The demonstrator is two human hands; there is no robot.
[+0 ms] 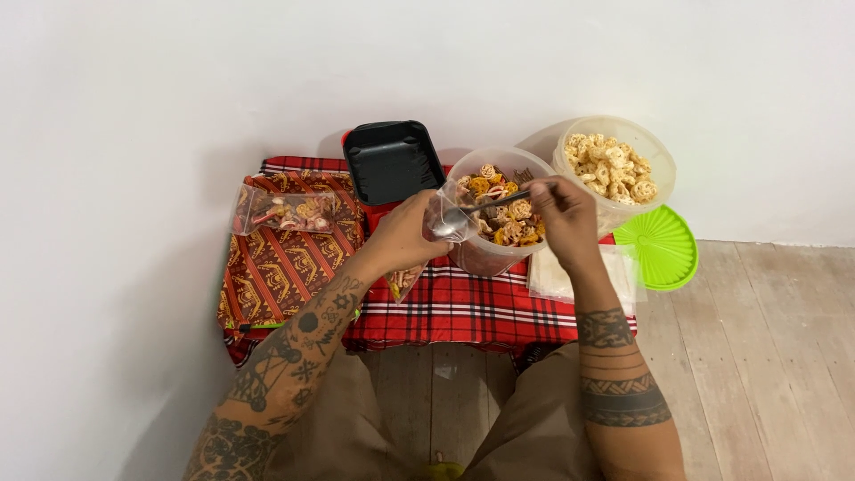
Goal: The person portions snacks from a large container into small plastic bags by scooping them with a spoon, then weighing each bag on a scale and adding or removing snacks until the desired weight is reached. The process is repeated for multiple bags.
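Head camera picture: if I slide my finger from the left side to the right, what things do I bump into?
Filled snack bag → black tray → tub of mixed colourful crackers → tub of pale crackers → green lid.

a metal spoon [472,212] lies level at a clear plastic bag's [443,216] mouth, nine o'clock of a clear tub of mixed crackers [499,218].

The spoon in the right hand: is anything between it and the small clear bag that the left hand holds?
Nothing visible. The spoon in the right hand already has its bowl at the mouth of the clear bag held by the left hand, beside the mixed-snack tub.
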